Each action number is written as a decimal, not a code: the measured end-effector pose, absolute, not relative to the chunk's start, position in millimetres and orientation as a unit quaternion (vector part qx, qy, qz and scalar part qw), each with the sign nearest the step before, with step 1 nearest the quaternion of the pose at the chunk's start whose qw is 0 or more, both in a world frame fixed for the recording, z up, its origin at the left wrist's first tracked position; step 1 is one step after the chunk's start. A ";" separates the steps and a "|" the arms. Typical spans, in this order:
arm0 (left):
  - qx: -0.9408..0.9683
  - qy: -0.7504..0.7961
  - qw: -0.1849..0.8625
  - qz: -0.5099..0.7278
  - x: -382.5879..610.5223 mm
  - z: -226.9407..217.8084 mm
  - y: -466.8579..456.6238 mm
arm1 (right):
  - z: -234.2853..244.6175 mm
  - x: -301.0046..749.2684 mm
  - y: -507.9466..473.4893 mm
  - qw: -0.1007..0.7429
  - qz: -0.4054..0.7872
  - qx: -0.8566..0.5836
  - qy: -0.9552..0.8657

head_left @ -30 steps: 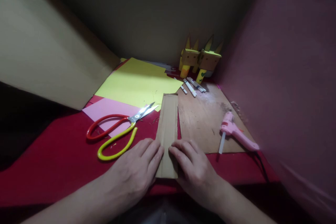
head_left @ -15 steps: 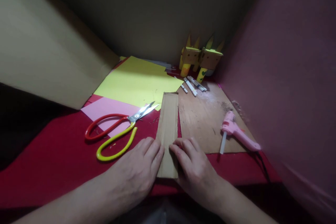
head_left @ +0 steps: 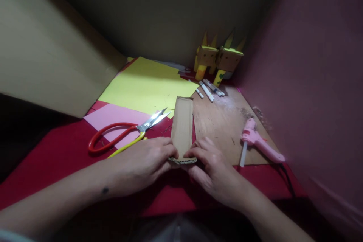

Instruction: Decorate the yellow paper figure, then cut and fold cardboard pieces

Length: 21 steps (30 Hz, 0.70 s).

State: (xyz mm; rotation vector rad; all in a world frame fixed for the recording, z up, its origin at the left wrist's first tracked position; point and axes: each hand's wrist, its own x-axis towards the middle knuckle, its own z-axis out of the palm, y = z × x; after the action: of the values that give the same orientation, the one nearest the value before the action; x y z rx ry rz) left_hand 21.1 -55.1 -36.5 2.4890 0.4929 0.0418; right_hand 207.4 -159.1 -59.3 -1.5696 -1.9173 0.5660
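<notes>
Between my hands is a long, narrow strip of cardboard (head_left: 183, 124), its corrugated near edge tilted up towards me. My left hand (head_left: 153, 159) grips the near left corner, fingers on top and thumb side underneath. At the near right corner my right hand (head_left: 211, 162) holds it the same way, with curled fingertips on the upper face. The strip's far end lies by the yellow paper. Scissors (head_left: 141, 128) with one red and one yellow handle lie left of the strip, blades apart; my left hand and wrist hide part of the yellow handle.
Yellow paper (head_left: 141, 83) and pink paper (head_left: 113, 121) lie at the left on the red cloth (head_left: 51, 166). To the right, a cardboard sheet (head_left: 218, 128) carries several markers (head_left: 207, 91) and a pink glue gun (head_left: 252, 140). Two cardboard figures (head_left: 208, 58) stand behind.
The near end of the cardboard strip has come up off the cloth, showing its corrugated edge. My hands have moved from its sides to its near corners. The view has shifted slightly.
</notes>
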 end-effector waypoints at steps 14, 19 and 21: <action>0.907 0.192 0.267 0.264 20.3 -50.1 -65.2 | -65.2 209.3 -163.2 0.551 0.156 -0.500 -0.650; 0.842 0.157 0.265 0.443 46.9 -13.4 -57.2 | -45.9 206.2 -151.2 0.686 0.154 -0.446 -0.554; 0.814 0.134 0.259 0.502 55.5 4.4 -58.1 | -33.6 204.6 -146.2 0.732 0.142 -0.397 -0.535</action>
State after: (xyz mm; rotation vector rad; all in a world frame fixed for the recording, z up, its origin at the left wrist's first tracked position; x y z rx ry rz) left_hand 55.5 -58.1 4.4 2.2060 0.3645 1.3612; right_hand 204.6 -146.2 -33.6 -0.8742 -1.1767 0.3125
